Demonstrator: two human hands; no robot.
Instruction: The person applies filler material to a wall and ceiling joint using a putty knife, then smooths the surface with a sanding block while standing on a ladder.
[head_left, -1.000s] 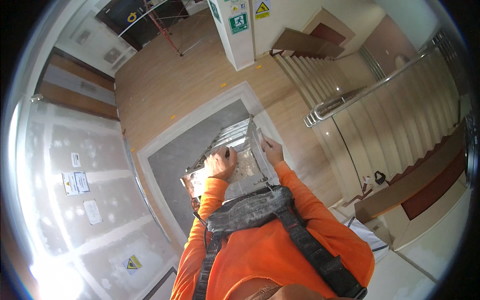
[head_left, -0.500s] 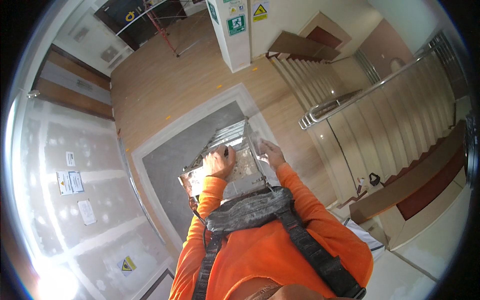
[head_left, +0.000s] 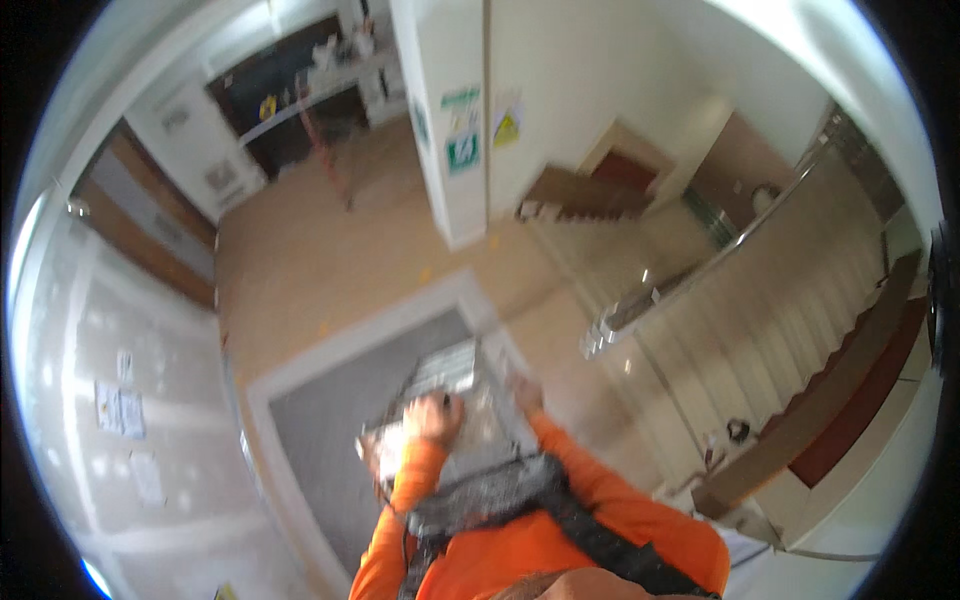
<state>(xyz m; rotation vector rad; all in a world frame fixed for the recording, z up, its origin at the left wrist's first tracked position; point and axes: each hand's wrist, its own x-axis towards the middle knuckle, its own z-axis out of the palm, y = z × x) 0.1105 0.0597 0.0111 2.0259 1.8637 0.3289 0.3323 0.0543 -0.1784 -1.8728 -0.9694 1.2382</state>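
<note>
Directly ahead of my waist stands a worn metal piece (head_left: 478,432) like the top of a stepladder, its pale flat plate spattered. Shiny ribbed silver strips (head_left: 447,368), like treads, show beyond the plate. My left hand (head_left: 432,418) rests over the plate's left part with its fingers curled; a small dark spot shows by the thumb, but what it holds is unclear. Beside the right edge of the metal piece is my right hand (head_left: 523,393), its fingers smeared by motion. A dusty black padded pouch or belt (head_left: 485,495) crosses my waist over orange sleeves.
A grey floor panel with a pale border (head_left: 330,400) lies under the metal piece. Stairs (head_left: 750,330) with a metal handrail (head_left: 690,282) drop away at right. A white column (head_left: 440,130) rises ahead. A patched wall (head_left: 90,400) runs along the left.
The view has tilted up, so the room and my hands sit lower in the picture, and it is blurred. Both hands stay at about the same places on and beside the metal piece.
</note>
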